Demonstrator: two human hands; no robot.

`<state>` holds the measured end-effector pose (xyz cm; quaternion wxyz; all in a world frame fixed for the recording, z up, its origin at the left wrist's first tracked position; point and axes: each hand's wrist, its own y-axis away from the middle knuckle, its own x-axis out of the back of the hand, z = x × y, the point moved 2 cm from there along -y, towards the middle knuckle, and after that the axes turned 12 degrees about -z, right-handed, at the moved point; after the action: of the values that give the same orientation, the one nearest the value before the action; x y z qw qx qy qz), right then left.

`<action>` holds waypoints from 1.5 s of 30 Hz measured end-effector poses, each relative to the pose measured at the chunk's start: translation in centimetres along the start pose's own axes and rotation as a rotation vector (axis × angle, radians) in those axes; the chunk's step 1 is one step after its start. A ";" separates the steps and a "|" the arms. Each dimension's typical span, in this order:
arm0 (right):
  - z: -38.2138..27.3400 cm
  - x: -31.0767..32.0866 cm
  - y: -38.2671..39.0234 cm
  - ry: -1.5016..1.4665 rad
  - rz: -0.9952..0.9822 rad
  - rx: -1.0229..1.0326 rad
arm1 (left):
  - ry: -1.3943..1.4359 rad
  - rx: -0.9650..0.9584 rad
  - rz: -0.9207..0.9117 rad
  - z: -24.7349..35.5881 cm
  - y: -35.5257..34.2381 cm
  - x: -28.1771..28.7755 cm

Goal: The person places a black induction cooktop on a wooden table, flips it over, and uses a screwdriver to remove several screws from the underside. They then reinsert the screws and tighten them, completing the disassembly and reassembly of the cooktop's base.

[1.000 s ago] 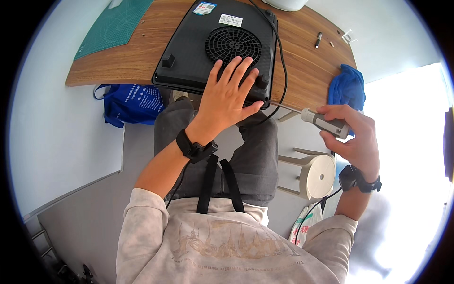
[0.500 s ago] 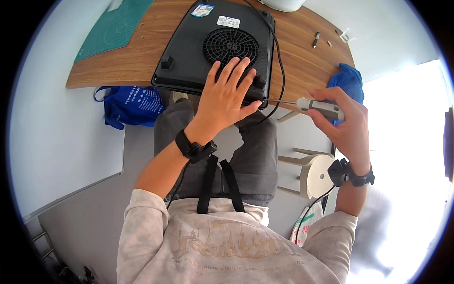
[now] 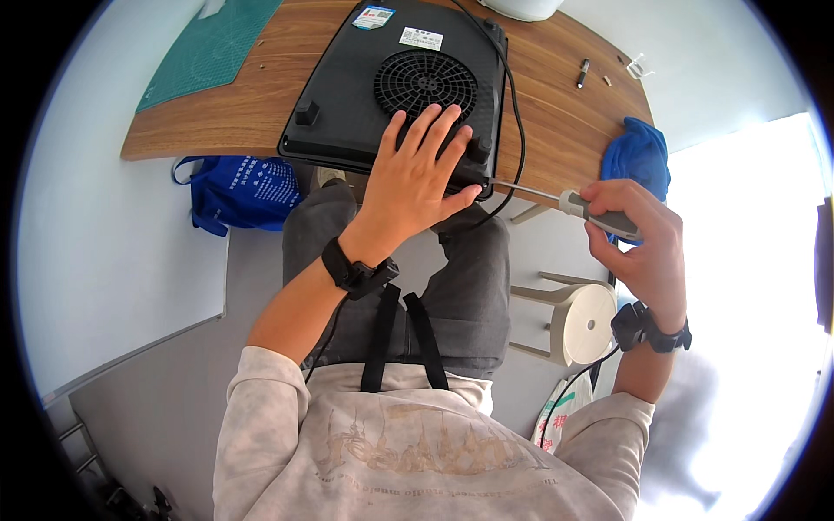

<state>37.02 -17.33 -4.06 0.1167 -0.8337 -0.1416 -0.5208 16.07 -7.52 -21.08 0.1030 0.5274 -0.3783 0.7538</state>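
A black appliance (image 3: 343,95) lies underside up at the table's near edge, with a round grille (image 3: 427,78), labels and short feet. My left hand (image 3: 413,182) is spread over its near part, fingertips on the grille's lower side, thumb toward the right corner. My right hand (image 3: 638,239) is closed on a grey and white screwdriver (image 3: 575,205). Its thin shaft points left to the appliance's near right corner. I cannot make out exactly what the tip touches. A black cord (image 3: 519,122) runs down the appliance's right side, crossing near the shaft.
The wooden table (image 3: 556,104) holds a green cutting mat (image 3: 195,65), white container (image 3: 521,7), marker (image 3: 583,74), small bits and blue cloth (image 3: 634,161) at its right edge. Below are a blue bag (image 3: 243,195), beige stool (image 3: 582,321), plastic bag (image 3: 556,417) and my legs.
My right hand and the screwdriver handle rose leftward half a second ago, then came partly back down, with the grip on the handle shifted. My left hand has stayed in place.
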 end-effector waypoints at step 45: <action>-3.7 -0.4 -7.0 0.304 0.164 0.150 | 0.006 -0.003 0.039 0.0 0.1 0.1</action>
<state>31.26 -12.15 -2.53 0.2408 -0.7431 -0.0924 -0.6175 15.94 -7.62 -21.05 0.0903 0.5177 -0.3893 0.7565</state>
